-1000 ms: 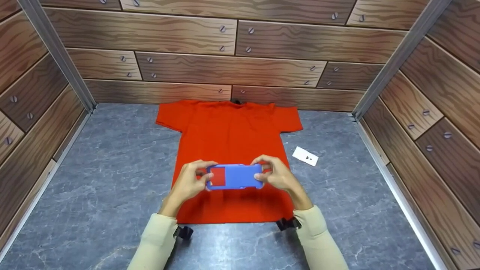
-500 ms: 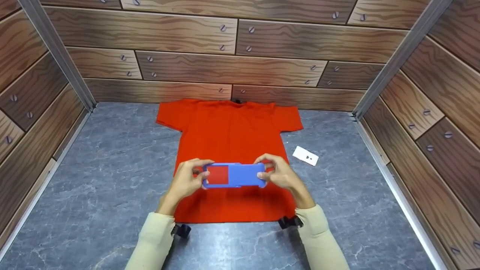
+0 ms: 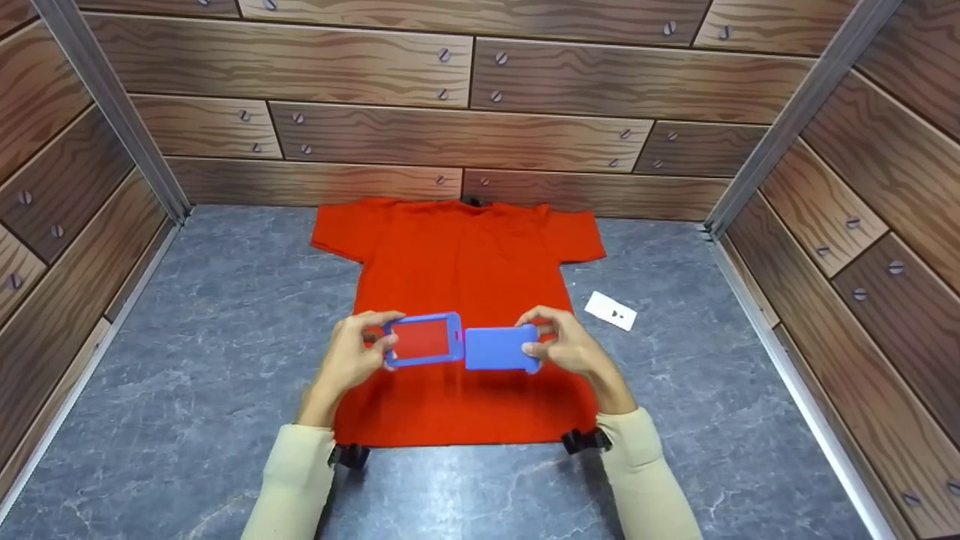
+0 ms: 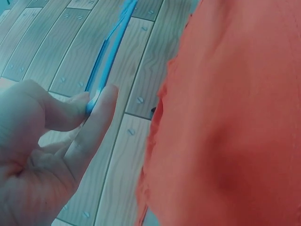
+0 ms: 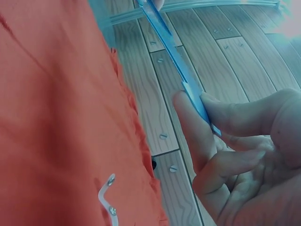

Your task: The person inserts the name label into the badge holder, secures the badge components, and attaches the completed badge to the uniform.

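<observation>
Left hand point(image 3: 349, 352) pinches blue frame point(image 3: 454, 349) by its left end; right hand point(image 3: 566, 346) pinches blue panel point(image 3: 495, 349) by its right end; both pieces held above red shirt point(image 3: 457, 277), end to end, contact unclear; step looks like handling the two parts as a pair; next move likely calls for steady pinches, edges kept level.

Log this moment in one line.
left hand: pinches blue frame | right hand: pinches blue panel | red T-shirt: spread below | white card: beside T-shirt
</observation>
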Demonstrator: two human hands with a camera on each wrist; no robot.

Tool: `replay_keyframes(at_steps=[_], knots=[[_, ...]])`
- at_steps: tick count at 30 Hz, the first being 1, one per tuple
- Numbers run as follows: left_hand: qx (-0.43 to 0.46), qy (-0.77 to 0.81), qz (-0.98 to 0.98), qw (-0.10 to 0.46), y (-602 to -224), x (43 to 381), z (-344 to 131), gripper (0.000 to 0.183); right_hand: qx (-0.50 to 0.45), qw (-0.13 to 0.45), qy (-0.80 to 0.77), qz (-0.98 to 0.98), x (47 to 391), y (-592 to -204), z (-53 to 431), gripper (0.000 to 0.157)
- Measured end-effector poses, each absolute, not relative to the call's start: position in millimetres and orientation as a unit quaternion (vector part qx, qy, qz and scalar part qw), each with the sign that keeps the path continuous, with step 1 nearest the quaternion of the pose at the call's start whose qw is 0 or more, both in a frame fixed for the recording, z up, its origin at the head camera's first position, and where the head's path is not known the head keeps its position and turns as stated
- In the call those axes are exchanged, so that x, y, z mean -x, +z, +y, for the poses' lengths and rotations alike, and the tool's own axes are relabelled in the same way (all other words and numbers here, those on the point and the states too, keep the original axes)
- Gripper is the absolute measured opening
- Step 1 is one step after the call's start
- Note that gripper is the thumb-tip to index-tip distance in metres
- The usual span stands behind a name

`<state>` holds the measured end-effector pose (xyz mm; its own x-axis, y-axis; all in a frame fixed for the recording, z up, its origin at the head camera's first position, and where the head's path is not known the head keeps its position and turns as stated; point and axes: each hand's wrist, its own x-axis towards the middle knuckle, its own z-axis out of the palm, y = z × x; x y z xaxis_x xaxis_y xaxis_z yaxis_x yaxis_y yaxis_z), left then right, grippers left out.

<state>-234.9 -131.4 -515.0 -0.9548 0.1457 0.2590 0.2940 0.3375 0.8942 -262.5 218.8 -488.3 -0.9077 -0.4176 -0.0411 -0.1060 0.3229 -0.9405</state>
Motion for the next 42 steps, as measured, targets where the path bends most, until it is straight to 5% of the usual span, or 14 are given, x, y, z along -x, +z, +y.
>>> replay_keyframes(at_steps=[20, 32, 42], knots=[[0.107, -0.564, -0.814, 0.090, -513.2, 234.1, -127.0, 0.032, 0.126, 0.227, -0.495, 0.829, 267.4, -517.4, 213.4, 0.030], [0.107, -0.563, -0.815, 0.085, -511.7, 234.6, -124.9, 0.031, 0.059, 0.190, -0.400, 0.895, 264.2, -518.9, 207.9, 0.019], [0.114, -0.553, -0.822, 0.072, -510.1, 232.4, -122.4, 0.031, 0.031, 0.145, -0.353, 0.924, 261.4, -516.6, 203.6, 0.025]])
